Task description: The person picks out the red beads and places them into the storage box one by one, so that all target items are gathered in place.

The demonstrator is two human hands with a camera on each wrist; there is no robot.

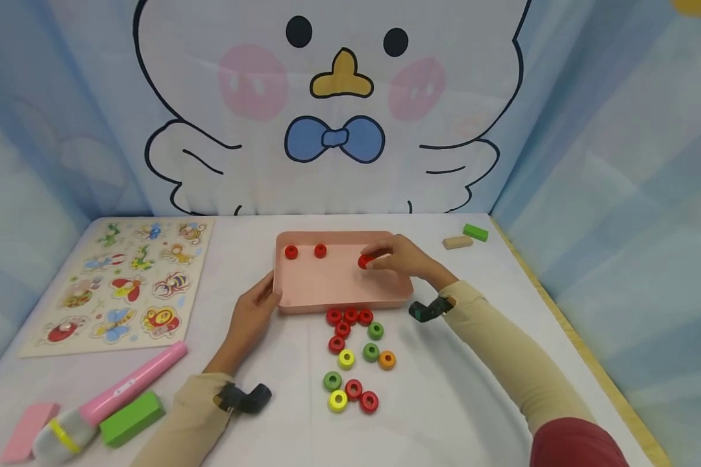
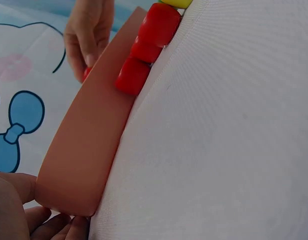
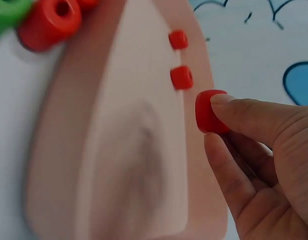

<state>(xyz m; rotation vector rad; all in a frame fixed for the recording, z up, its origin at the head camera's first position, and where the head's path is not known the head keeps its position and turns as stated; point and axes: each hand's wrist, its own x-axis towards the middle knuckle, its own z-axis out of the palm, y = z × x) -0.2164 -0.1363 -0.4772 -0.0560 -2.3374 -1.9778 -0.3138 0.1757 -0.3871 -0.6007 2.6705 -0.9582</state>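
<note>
A pink tray [image 1: 321, 285] lies on the table. Two red beads [image 1: 291, 252] sit apart along its far side, towards the left. Between thumb and fingertips my right hand [image 1: 402, 257] pinches another red bead [image 3: 210, 111], above the right part of the tray. My left hand [image 1: 252, 310] grips the tray's left end, with the thumb at the rim and the other fingers against the outer wall in the left wrist view. Just in front of the tray lie several loose beads: red beads [image 1: 342, 329], green beads [image 1: 370, 352], yellow beads [image 1: 338, 401] and an orange bead [image 1: 387, 360].
At the left is a board of animal pictures [image 1: 122, 285]. Nearer lie a pink toy microphone [image 1: 128, 389], a green block [image 1: 132, 419] and a pink block [image 1: 29, 431]. A tan block [image 1: 457, 242] and a small green block [image 1: 476, 232] are at the far right. Curtains surround the table.
</note>
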